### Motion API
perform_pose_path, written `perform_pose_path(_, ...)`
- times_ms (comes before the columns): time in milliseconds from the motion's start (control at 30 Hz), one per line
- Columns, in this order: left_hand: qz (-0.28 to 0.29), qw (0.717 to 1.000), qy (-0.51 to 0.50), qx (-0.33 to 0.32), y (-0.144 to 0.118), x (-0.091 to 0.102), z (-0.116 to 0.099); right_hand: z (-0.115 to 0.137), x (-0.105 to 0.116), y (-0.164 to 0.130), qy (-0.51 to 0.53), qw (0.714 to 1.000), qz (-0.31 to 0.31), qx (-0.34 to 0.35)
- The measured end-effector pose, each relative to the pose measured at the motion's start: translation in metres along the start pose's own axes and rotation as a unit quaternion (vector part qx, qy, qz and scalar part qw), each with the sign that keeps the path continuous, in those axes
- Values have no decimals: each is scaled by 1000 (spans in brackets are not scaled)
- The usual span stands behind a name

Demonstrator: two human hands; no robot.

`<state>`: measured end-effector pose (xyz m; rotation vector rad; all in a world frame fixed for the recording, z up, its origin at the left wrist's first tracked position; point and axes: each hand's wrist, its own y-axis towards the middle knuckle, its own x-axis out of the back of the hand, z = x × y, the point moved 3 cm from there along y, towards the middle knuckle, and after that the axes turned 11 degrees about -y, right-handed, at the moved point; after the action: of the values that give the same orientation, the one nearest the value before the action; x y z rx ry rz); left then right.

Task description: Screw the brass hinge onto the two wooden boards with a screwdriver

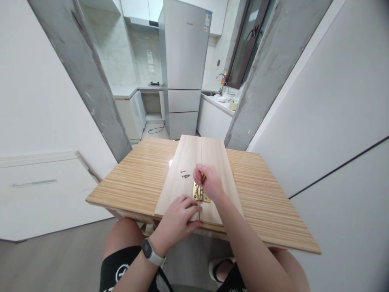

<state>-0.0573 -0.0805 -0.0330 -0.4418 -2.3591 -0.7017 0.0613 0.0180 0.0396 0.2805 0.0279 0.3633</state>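
Observation:
Two pale wooden boards (185, 156) lie side by side, with a narrow seam between them. A brass hinge (197, 196) spans the seam near their front end. My right hand (209, 180) is closed above the hinge around a small yellow-and-black screwdriver (203, 176), mostly hidden by the fingers; its tip cannot be made out. My left hand (181, 215) rests on the boards at the front edge, fingers apart and spread across the seam, just in front of the hinge. Several dark screws (186, 176) lie loose on the left board.
A wood-grain table (258, 190) carries the boards, and its front edge is close to my knees. Beyond it stand a grey fridge (185, 52) and a sink counter (217, 105). White panels and grey pillars flank both sides.

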Motion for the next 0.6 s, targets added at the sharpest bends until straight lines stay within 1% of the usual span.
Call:
perform_pose_path(100,11,1000,17,-20,0,-2,-1,7,0,2,-39,999,32,11)
perform_pose_path(167,18,999,27,-27,1,-1,1,10,2,4,-84,996,36,21)
perform_pose_path(233,23,999,35,-30,1,-1,3,11,5,7,-123,992,20,19)
perform_pose_path(333,19,998,40,-40,3,-2,6,11,7,8,-149,988,-26,18)
perform_pose_path(433,9,998,36,-49,11,-5,9,10,7,9,-143,987,-70,26)
perform_pose_path(600,6,998,32,-57,29,-12,12,4,9,12,-127,987,-94,23)
